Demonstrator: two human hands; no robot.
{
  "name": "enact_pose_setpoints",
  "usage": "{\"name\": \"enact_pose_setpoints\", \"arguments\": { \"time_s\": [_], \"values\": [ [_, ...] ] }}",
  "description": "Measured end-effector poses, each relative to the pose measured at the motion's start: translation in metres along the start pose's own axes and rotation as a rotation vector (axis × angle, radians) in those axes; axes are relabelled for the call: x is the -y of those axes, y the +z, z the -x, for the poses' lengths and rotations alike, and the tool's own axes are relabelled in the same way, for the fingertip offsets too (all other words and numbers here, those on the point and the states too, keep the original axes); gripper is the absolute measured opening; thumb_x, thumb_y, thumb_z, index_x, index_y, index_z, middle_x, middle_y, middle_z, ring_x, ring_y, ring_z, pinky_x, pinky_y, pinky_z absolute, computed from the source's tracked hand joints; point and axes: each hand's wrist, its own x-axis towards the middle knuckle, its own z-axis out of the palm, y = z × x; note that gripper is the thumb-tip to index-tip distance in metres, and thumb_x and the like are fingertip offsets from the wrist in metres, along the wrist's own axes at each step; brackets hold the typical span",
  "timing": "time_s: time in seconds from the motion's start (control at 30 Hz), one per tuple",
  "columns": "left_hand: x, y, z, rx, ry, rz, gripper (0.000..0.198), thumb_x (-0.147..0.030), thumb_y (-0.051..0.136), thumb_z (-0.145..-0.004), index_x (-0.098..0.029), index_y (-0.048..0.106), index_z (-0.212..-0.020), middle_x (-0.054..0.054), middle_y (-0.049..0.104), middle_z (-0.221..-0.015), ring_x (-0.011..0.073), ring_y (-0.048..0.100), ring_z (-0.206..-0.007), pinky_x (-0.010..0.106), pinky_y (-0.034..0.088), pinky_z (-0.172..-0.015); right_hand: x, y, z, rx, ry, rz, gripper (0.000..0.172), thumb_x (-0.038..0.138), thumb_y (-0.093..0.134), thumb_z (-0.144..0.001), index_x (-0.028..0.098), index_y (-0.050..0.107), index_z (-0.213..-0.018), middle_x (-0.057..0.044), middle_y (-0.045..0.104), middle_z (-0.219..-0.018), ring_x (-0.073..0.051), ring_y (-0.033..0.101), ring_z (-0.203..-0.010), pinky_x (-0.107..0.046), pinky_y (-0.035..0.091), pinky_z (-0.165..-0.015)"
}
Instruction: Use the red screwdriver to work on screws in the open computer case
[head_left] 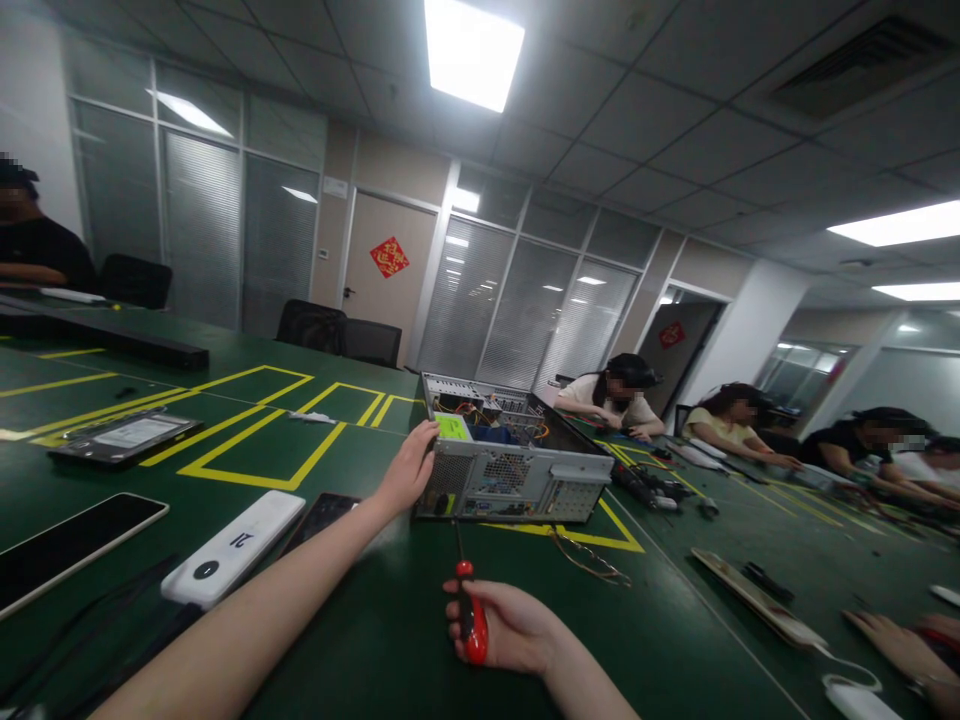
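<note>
An open-topped computer case (536, 480) lies on the green table with its metal back panel facing me and loose wires showing inside. My left hand (409, 470) grips its left side, the fingers over the top edge beside a yellow-green label (452, 427). In front of the case, my right hand (517, 625) is closed around a red and black screwdriver (473, 630). Its shaft points away from me, toward the lower edge of the back panel. Whether the tip touches the case I cannot tell.
To the left lie a hard drive (135, 432), a phone (75, 548) and a white power bank (240, 543). Eyeglasses (592, 562) rest just right of the case. Another person's hand (892, 645) is at the far right. Yellow tape (244, 472) marks the table. Several people sit around it.
</note>
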Motion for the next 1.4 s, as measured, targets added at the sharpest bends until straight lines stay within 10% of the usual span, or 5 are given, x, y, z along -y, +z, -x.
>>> {"name": "enact_pose_setpoints", "arguments": {
  "time_s": [0.27, 0.6, 1.4],
  "values": [
    [0.0, 0.001, 0.0, 0.001, 0.006, 0.004, 0.037, -0.023, 0.03, -0.092, -0.019, 0.035, -0.128, 0.011, 0.041, -0.135, 0.0207, 0.03, -0.133, 0.046, 0.028, -0.11, 0.018, -0.006, 0.019, 0.198, -0.007, 0.186, 0.044, 0.016, 0.065, -0.068, 0.017, 0.045, -0.107, -0.003, 0.063, -0.093, -0.023, 0.064, -0.089, -0.042, 0.039, -0.084],
    [-0.001, 0.0, 0.0, -0.01, 0.014, -0.002, 0.036, -0.022, 0.03, -0.092, -0.02, 0.035, -0.127, 0.01, 0.042, -0.134, 0.0201, 0.031, -0.132, 0.046, 0.028, -0.11, 0.01, -0.01, 0.011, -0.019, 0.001, 0.475, 0.061, 0.031, 0.073, -0.064, 0.018, 0.034, -0.108, 0.001, 0.059, -0.077, -0.014, 0.064, -0.058, -0.02, 0.044, -0.05],
    [0.001, 0.0, 0.0, -0.006, 0.004, 0.006, 0.037, -0.023, 0.031, -0.091, -0.02, 0.036, -0.128, 0.011, 0.041, -0.134, 0.0209, 0.031, -0.132, 0.046, 0.029, -0.109, 0.01, -0.017, 0.004, 0.023, 0.059, 0.498, 0.046, 0.028, 0.065, -0.067, 0.021, 0.031, -0.098, -0.002, 0.064, -0.078, -0.016, 0.066, -0.062, -0.023, 0.046, -0.053]
  ]
}}
